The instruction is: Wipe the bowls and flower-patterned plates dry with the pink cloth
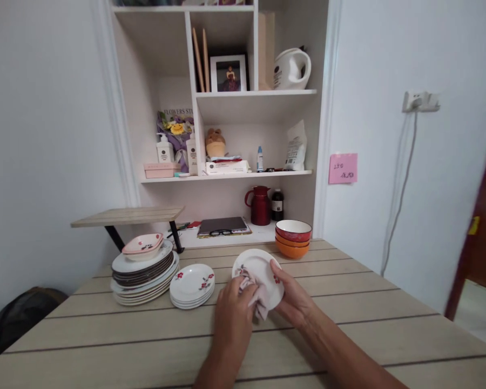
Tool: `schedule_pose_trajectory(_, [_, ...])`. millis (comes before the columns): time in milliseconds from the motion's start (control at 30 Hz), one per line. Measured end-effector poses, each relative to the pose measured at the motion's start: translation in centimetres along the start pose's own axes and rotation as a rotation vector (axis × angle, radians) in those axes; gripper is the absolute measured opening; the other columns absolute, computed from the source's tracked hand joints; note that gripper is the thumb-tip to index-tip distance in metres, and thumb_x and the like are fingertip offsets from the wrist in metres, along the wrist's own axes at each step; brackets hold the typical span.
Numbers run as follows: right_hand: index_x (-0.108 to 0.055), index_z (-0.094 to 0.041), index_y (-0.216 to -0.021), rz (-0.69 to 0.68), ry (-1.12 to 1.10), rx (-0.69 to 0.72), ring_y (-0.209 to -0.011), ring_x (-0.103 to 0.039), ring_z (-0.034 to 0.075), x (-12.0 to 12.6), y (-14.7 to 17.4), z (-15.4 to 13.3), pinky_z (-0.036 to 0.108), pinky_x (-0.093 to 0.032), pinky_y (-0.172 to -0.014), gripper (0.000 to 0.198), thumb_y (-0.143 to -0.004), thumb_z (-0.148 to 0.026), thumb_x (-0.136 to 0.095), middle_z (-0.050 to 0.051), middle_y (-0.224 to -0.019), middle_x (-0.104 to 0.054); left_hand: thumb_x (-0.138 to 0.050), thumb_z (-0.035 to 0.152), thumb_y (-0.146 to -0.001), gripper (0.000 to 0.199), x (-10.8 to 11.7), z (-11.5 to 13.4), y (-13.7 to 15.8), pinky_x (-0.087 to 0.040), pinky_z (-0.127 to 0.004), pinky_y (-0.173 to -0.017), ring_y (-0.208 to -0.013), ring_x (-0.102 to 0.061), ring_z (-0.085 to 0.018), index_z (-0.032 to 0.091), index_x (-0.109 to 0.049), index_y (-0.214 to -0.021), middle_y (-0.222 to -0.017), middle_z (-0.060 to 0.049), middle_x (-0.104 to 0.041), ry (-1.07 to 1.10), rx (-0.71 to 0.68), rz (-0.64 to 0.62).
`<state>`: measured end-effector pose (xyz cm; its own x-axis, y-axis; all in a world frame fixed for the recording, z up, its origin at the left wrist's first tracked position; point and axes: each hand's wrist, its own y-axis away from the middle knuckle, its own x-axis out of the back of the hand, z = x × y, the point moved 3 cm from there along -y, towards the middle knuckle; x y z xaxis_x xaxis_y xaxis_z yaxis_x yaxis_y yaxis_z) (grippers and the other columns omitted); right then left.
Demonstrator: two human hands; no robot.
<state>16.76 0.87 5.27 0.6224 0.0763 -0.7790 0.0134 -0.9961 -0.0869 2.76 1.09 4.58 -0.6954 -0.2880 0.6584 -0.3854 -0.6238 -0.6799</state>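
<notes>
A small white plate with red flowers (269, 270) is tilted up above the table, its right edge gripped by my right hand (294, 297), thumb on the rim and fingers behind. My left hand (234, 305) is closed on a crumpled pale pink cloth (260, 296), which it presses against the plate's face. Left of my hands sits a short stack of matching flowered plates (192, 283). The part of the plate under the cloth is hidden.
Farther left, a tall stack of larger plates (146, 275) carries square pink-rimmed bowls (143, 244). Several red and orange bowls (292, 240) are stacked at the back right. A raised wooden shelf (127, 216), a closed laptop (222, 225) and a red jug (261, 206) stand behind.
</notes>
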Motion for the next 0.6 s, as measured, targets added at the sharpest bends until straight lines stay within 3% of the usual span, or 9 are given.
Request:
schedule_pose_trajectory(167, [-0.065, -0.018, -0.117, 0.035, 0.119, 0.023, -0.081, -0.074, 0.027, 0.2, 0.4, 0.2, 0.044, -0.056, -0.084, 0.041, -0.078, -0.024, -0.076, 0.008, -0.094, -0.079, -0.054, 0.011, -0.082, 0.036, 1.9, -3.5, -0.6, -0.046, -0.043, -0.097, -0.108, -0.059, -0.026, 0.026, -0.072, -0.109, -0.113, -0.009, -0.062, 0.261, 0.287, 0.304])
schedule_pose_trajectory(267, [-0.066, -0.016, -0.115, 0.061, 0.197, 0.017, -0.081, -0.074, 0.027, 0.1, 0.7, -0.1, 0.043, -0.057, -0.082, 0.041, -0.077, -0.026, -0.077, 0.01, -0.094, -0.079, -0.062, 0.016, -0.075, 0.023, 2.6, -6.0, -0.4, -0.05, -0.035, -0.087, -0.097, -0.062, -0.023, 0.022, -0.073, -0.093, -0.098, -0.007, -0.065, 0.609, 0.592, 0.488])
schedule_pose_trajectory(333, [-0.066, -0.016, -0.113, 0.068, 0.223, 0.031, -0.081, -0.074, 0.027, -0.1, 1.0, -0.8, 0.043, -0.058, -0.081, 0.04, -0.076, -0.028, -0.078, 0.011, -0.095, -0.079, -0.064, 0.023, -0.074, 0.017, 2.6, -6.7, -0.3, -0.052, -0.03, -0.07, -0.077, -0.064, -0.019, 0.02, -0.071, -0.089, -0.082, -0.004, -0.065, 0.806, 0.75, 0.502])
schedule_pose_trajectory(400, [-0.066, -0.016, -0.112, 0.065, 0.238, 0.061, -0.082, -0.073, 0.027, -0.4, 1.3, -1.7, 0.042, -0.058, -0.079, 0.042, -0.074, -0.029, -0.08, 0.011, -0.096, -0.079, -0.064, 0.03, -0.076, 0.022, 2.6, -6.3, -0.3, -0.051, -0.026, -0.061, -0.066, -0.062, -0.016, 0.02, -0.069, -0.095, -0.075, -0.001, -0.066, 1.008, 0.808, 0.492])
schedule_pose_trajectory(533, [-0.067, -0.018, -0.108, 0.078, 0.308, 0.109, -0.075, -0.072, 0.023, -1.1, 1.9, -2.7, 0.035, -0.058, -0.07, 0.043, -0.07, -0.028, -0.083, 0.007, -0.09, -0.078, -0.077, 0.032, -0.068, 0.039, 2.9, -3.8, -1.0, -0.052, -0.025, -0.077, -0.082, -0.067, -0.015, 0.02, -0.068, -0.104, -0.097, -0.005, -0.072, 1.487, 0.77, 0.471])
schedule_pose_trajectory(600, [-0.067, -0.018, -0.107, 0.065, 0.35, 0.1, -0.073, -0.071, 0.022, -1.4, 2.1, -2.4, 0.033, -0.057, -0.068, 0.042, -0.069, -0.029, -0.084, 0.007, -0.089, -0.078, -0.08, 0.031, -0.068, 0.045, 2.9, -2.3, -1.2, -0.052, -0.025, -0.078, -0.088, -0.067, -0.016, 0.02, -0.068, -0.109, -0.105, -0.007, -0.073, 1.528, 0.717, 0.352])
